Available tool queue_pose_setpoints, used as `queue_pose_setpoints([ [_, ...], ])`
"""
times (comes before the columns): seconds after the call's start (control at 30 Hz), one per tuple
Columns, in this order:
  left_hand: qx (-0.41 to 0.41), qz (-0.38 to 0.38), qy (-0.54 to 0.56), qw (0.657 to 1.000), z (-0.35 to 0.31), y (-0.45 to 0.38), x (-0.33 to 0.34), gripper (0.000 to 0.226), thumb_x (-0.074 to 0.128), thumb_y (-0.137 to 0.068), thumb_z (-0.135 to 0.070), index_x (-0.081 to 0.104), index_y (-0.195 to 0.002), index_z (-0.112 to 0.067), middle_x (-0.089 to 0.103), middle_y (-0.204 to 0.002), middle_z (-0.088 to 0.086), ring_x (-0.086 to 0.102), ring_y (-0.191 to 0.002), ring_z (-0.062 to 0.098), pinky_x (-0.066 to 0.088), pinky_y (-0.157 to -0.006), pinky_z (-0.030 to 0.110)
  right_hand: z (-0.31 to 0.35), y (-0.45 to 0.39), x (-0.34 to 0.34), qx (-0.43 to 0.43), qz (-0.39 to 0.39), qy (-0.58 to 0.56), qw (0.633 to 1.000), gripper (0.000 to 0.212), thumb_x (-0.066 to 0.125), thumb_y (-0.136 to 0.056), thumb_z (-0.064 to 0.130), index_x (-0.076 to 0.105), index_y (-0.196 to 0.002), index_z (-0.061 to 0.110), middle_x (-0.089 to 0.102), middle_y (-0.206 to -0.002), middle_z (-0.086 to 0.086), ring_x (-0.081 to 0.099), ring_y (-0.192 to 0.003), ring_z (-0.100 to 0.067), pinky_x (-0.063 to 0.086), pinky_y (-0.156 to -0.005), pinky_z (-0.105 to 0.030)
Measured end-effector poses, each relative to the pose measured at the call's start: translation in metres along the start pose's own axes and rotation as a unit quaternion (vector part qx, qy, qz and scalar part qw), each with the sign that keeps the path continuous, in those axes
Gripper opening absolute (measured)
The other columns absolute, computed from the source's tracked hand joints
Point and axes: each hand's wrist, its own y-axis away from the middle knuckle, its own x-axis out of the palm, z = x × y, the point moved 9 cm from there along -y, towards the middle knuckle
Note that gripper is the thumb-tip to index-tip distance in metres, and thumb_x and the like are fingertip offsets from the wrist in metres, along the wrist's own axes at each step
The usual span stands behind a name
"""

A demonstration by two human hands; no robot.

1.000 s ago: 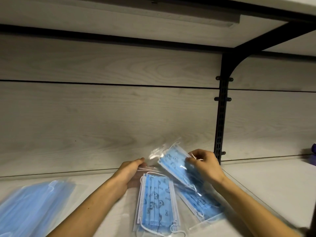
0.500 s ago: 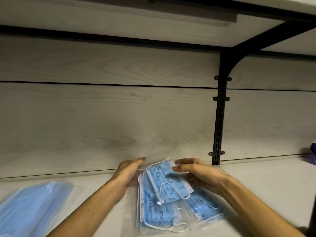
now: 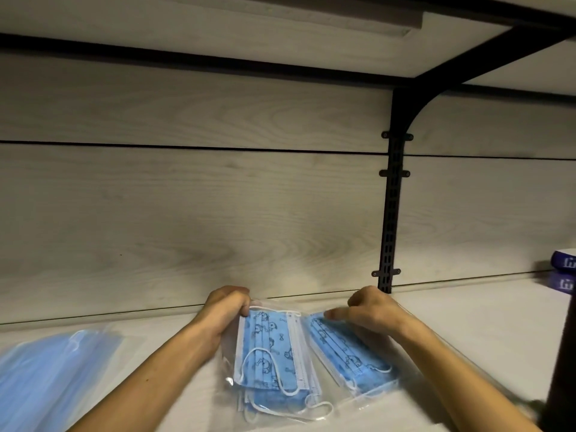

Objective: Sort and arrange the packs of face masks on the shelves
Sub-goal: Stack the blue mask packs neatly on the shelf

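Note:
Two clear packs of blue printed face masks lie side by side on the pale shelf [image 3: 452,332]. The left pack [image 3: 268,353] sits on top of another pack beneath it. My left hand [image 3: 226,310] grips its far left corner with curled fingers. The right pack [image 3: 349,350] lies at an angle. My right hand [image 3: 371,310] rests on its far end, the forefinger stretched out over the plastic and the other fingers curled. A larger pack of plain blue masks [image 3: 46,378] lies at the far left, blurred.
The wood-look back panel [image 3: 218,213] rises right behind the packs. A black slotted upright with a bracket [image 3: 391,213] stands just behind my right hand. Dark blue boxes [image 3: 564,272] sit at the right edge. Another shelf [image 3: 280,26] hangs overhead.
The printed pack held up in my right hand has come down onto the left stack. My right hand has moved onto the right pack, and my left hand now grips the stack's corner.

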Motion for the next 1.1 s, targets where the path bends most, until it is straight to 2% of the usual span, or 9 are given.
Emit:
queue_pose_setpoints([
  [0.13, 0.002, 0.002, 0.004, 1.0, 0.0, 0.0, 0.001, 0.045, 0.058, -0.054, -0.011, 0.073, -0.096, -0.003, 0.076, -0.094, 0.011, 0.065, -0.092, 0.027, 0.051, -0.079, 0.034, 0.007, 0.0, 0.004, -0.018, -0.007, 0.094, 0.995, 0.043, 0.084, -0.066, 0.058, 0.074, -0.084, 0.02, 0.073, -0.084, 0.006, 0.068, -0.083, -0.011, 0.059, -0.079, -0.035],
  [0.23, -0.001, 0.001, 0.007, 1.0, 0.0, 0.0, 0.0, 0.02, 0.062, -0.075, -0.005, 0.073, -0.092, -0.003, 0.077, -0.077, 0.004, 0.067, -0.085, 0.026, 0.053, -0.077, 0.034, 0.006, -0.004, 0.004, -0.011, -0.005, 0.047, 0.999, 0.032, 0.088, -0.07, 0.045, 0.073, -0.084, 0.021, 0.073, -0.084, 0.005, 0.067, -0.082, -0.011, 0.057, -0.076, -0.031],
  [0.43, 0.002, -0.009, 0.003, 1.0, 0.006, -0.009, -0.002, 0.022, 0.061, -0.084, 0.001, 0.074, -0.096, -0.011, 0.075, -0.092, 0.012, 0.068, -0.09, 0.026, 0.054, -0.073, 0.028, 0.004, 0.004, -0.008, 0.002, -0.073, -0.057, 0.996, 0.006, 0.071, -0.086, 0.018, 0.067, -0.088, 0.014, 0.071, -0.085, -0.004, 0.068, -0.076, -0.015, 0.052, -0.053, -0.026],
  [0.53, -0.001, -0.008, -0.01, 1.0, 0.005, -0.008, -0.003, 0.021, 0.059, -0.083, 0.002, 0.073, -0.092, -0.011, 0.073, -0.091, 0.009, 0.066, -0.089, 0.024, 0.052, -0.073, 0.028, 0.001, -0.002, -0.03, -0.009, -0.147, -0.155, 0.977, 0.008, 0.068, -0.09, 0.017, 0.067, -0.094, 0.01, 0.072, -0.09, -0.009, 0.069, -0.084, -0.022, 0.056, -0.066, -0.034],
  [0.7, -0.005, -0.042, -0.028, 0.999, 0.005, -0.009, -0.015, 0.021, 0.051, -0.081, 0.003, 0.067, -0.072, -0.008, 0.072, -0.069, 0.01, 0.066, -0.072, 0.03, 0.054, -0.069, 0.036, -0.009, 0.002, -0.043, 0.021, -0.124, -0.411, 0.903, 0.016, 0.055, -0.098, 0.005, 0.055, -0.113, 0.0, 0.068, -0.098, -0.019, 0.066, -0.076, -0.027, 0.056, -0.054, -0.031],
  [0.8, -0.006, -0.055, -0.02, 0.998, 0.005, -0.011, -0.019, 0.025, 0.049, -0.08, 0.004, 0.07, -0.086, -0.008, 0.077, -0.086, 0.014, 0.071, -0.083, 0.033, 0.058, -0.08, 0.044, -0.005, 0.001, -0.037, 0.035, -0.038, -0.557, 0.829, 0.015, 0.056, -0.098, 0.008, 0.053, -0.11, -0.001, 0.067, -0.094, -0.019, 0.068, -0.082, -0.032, 0.06, -0.067, -0.042],
  [0.9, 0.014, -0.034, -0.02, 0.999, 0.005, -0.011, -0.012, 0.034, 0.051, -0.082, 0.005, 0.07, -0.104, -0.011, 0.075, -0.096, 0.011, 0.069, -0.088, 0.026, 0.057, -0.077, 0.034, 0.0, -0.003, -0.025, 0.046, 0.003, -0.633, 0.773, 0.025, 0.056, -0.095, 0.005, 0.051, -0.119, -0.002, 0.069, -0.107, -0.023, 0.069, -0.094, -0.037, 0.06, -0.062, -0.044],
  [1.0, 0.042, -0.005, -0.028, 0.999, 0.0, -0.007, 0.0, 0.021, 0.059, -0.089, -0.003, 0.076, -0.098, -0.013, 0.076, -0.095, 0.014, 0.069, -0.081, 0.023, 0.054, -0.071, 0.029, 0.005, -0.002, -0.014, 0.041, -0.001, -0.598, 0.8, 0.026, 0.059, -0.094, 0.001, 0.053, -0.117, -0.008, 0.069, -0.11, -0.027, 0.07, -0.095, -0.037, 0.061, -0.062, -0.039],
  [1.1, 0.028, 0.012, -0.027, 0.999, 0.0, -0.008, 0.006, 0.028, 0.066, -0.092, -0.038, 0.08, -0.092, -0.014, 0.078, -0.094, 0.008, 0.072, -0.091, 0.025, 0.053, -0.091, 0.034, 0.009, 0.002, 0.002, 0.047, 0.021, -0.508, 0.86, 0.024, 0.062, -0.092, -0.002, 0.052, -0.112, -0.01, 0.071, -0.101, -0.028, 0.073, -0.091, -0.037, 0.061, -0.074, -0.041],
])
